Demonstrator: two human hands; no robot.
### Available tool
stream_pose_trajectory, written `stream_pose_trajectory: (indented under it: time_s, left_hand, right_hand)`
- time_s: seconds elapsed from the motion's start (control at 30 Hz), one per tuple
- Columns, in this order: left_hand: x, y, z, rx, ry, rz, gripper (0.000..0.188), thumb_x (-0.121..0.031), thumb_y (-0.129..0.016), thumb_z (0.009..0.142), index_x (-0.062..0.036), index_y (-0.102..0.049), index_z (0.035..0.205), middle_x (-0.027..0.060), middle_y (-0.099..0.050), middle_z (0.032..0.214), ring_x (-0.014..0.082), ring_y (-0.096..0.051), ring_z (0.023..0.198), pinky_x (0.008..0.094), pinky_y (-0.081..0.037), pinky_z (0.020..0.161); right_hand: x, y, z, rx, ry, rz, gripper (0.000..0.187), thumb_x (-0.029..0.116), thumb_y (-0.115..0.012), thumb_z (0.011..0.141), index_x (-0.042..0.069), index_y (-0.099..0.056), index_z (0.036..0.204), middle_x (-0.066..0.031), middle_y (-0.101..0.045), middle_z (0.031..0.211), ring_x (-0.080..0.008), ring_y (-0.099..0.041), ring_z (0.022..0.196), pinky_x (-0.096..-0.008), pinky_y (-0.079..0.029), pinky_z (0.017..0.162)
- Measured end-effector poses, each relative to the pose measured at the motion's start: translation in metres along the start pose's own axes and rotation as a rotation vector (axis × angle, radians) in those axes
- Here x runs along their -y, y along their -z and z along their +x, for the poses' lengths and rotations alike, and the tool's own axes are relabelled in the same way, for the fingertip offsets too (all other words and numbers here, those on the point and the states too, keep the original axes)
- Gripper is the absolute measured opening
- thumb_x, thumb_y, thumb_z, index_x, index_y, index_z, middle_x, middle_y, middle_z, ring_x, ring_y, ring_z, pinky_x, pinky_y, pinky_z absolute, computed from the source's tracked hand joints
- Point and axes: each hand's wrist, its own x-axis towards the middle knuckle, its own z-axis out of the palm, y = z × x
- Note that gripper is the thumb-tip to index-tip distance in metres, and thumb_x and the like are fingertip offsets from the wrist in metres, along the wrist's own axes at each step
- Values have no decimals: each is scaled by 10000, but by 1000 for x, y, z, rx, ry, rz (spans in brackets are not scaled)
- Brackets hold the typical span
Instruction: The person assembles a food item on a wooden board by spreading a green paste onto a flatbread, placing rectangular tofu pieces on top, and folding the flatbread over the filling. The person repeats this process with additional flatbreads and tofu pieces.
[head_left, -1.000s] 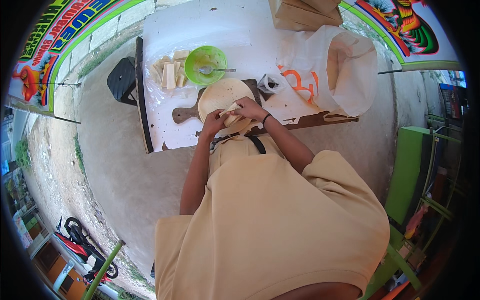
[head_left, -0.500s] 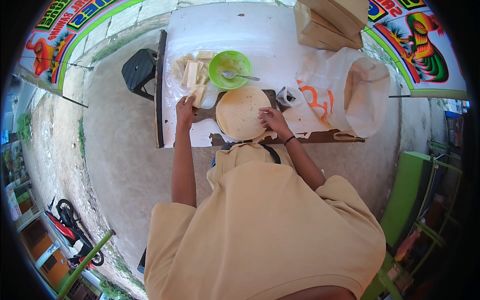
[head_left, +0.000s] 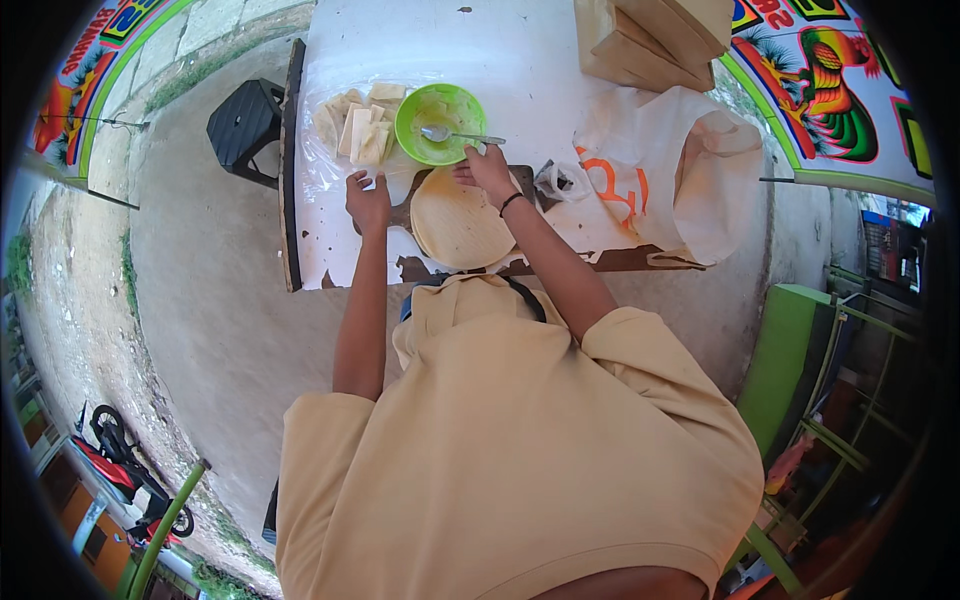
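A stack of thin round pale wrappers (head_left: 462, 222) lies on a dark board (head_left: 398, 214) at the table's near edge. Just left of it, my left hand (head_left: 368, 204) rests with thumb and fingers apart, nothing visible in them. Beyond its fingertips, several folded pale wrappers (head_left: 372, 142) are piled on clear plastic. My right hand (head_left: 487, 172) reaches over the stack's far edge to the near rim of a green bowl (head_left: 408, 124). Its fingers are spread, close below the handle of a metal spoon (head_left: 436, 132) lying in the bowl; whether they touch it is unclear.
A small dark-and-clear plastic bag (head_left: 562, 182) sits right of the stack, beside a large white plastic bag (head_left: 725, 165). Brown cardboard boxes (head_left: 650, 45) stand at the far right. A black stool (head_left: 243, 125) is beyond the table's left edge.
My left hand has left the folded wrapper it was holding on the pile and drawn back. My right hand has moved from the stack's right side up to the bowl and spoon.
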Motion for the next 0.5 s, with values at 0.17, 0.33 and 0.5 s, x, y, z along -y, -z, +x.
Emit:
stream_pose_trajectory:
  time_s: [0.17,0.33,0.5]
  left_hand:
    - [-5,1,-63,272,-223,97,317,-117,-697,773,-2,-572,1041,162,-603,943,319,-597,854,390,-479,790]
    - [8,-9,-95,99,-365,196,371,-91,-694,762,-4,-537,1088,176,-577,964,346,-586,885,442,-467,813]
    - [11,0,-92,258,-107,166,391,-106,-702,756,-4,-512,1083,182,-616,937,336,-618,846,434,-485,773]
  right_hand:
    - [16,15,6,-44,52,-9,333,69,-373,948,-34,-377,1264,-205,-637,938,-264,-692,730,-347,-601,636]
    - [26,52,6,-217,94,-38,381,5,-394,912,-40,-388,1290,-212,-640,967,-274,-703,728,-328,-623,619]
    - [10,64,11,-210,65,64,378,150,-448,944,-29,-421,1275,-200,-628,1000,-243,-683,740,-334,-590,611]
